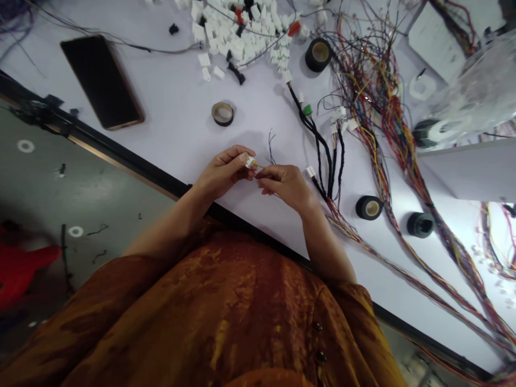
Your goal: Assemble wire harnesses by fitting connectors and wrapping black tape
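Note:
Between the thumb and fingers of my left hand (226, 169) is a small white connector housing (250, 162). My right hand (288, 185) is closed just to its right, pinching a thin yellow wire (260, 166) that runs to the connector. Whether the wire's end sits fully inside the housing is too small to tell. Some thin dark wires (271, 148) stick up behind my right fingers. To the right of that hand lies a black-taped wire harness (318, 134) with white and green connectors on its ends.
A heap of white connector housings (237, 32) lies at the back. Tape rolls (222, 114) and a black tape roll (318, 55) sit on the table. At the left is a phone (102, 80). Long wire bundles (419, 177) run down the right, beside a clear plastic bag (479, 91).

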Demonstrator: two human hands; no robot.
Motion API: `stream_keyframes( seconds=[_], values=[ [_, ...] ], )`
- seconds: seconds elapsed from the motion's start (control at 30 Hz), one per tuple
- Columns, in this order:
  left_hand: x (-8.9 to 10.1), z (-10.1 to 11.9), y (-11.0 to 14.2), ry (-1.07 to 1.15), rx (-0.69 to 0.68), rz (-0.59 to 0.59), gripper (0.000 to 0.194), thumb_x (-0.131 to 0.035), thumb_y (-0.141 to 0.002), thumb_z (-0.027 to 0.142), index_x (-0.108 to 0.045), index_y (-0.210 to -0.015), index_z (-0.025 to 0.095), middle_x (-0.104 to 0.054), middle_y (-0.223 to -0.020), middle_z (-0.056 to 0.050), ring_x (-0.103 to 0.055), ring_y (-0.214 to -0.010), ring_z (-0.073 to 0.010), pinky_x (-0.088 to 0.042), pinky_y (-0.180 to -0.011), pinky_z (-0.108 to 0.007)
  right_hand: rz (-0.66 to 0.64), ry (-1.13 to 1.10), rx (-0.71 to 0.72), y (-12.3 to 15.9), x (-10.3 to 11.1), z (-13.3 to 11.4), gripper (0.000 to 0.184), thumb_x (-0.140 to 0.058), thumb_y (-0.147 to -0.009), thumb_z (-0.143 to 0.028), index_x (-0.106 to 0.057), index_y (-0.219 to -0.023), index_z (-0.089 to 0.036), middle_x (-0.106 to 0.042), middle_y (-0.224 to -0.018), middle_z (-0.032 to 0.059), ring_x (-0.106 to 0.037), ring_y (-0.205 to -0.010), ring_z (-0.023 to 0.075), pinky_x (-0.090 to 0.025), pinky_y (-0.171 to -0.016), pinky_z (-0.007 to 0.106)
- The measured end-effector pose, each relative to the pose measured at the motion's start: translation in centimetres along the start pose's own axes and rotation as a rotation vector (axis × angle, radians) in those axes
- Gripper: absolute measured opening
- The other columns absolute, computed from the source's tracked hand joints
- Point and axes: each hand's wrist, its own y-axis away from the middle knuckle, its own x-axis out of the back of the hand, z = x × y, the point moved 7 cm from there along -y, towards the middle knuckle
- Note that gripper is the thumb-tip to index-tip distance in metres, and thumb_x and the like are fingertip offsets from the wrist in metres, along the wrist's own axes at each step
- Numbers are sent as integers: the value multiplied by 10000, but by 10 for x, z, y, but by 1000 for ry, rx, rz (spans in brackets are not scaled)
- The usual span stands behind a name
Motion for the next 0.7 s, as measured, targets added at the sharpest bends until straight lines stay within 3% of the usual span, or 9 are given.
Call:
stream_keyframes(
  seconds=[0.1, 0.17, 0.3, 0.7],
  values=[
    [5, 4, -1, -69, -63, 58, 300, -743, -817, 447, -666, -941, 185, -689, -785, -12, -665, -725, -103, -543, -679, -212, 276, 296, 168, 9, 12, -18, 118, -640, -871, -262, -692, -795, -188, -601, -770, 8, -543, -678, 111, -452, -656, 268],
    [6, 5, -2, -128, -75, 87, 292, -719, -838, 454, -662, -943, 188, -686, -770, -15, -657, -698, -104, -528, -638, -211, 391, 424, 229, 17, 13, -26, 116, -620, -894, -245, -675, -801, -201, -587, -843, 22, -533, -744, 130, -433, -697, 288],
    [6, 5, -3, -170, -69, 114, 320, -673, -864, 499, -632, -920, 187, -647, -699, 0, -599, -573, -91, -501, -568, -223, 400, 491, 256, 21, 7, -28, 145, -558, -936, -228, -631, -812, -212, -599, -857, 25, -540, -830, 157, -415, -760, 306],
    [5, 6, -2, -268, -96, 81, 321, -638, -883, 524, -630, -901, 204, -588, -623, 9, -533, -531, -99, -458, -550, -237, 432, 398, 279, 8, -5, -19, 172, -540, -922, -219, -592, -759, -208, -573, -743, 5, -507, -711, 132, -403, -693, 287]
  ],
)
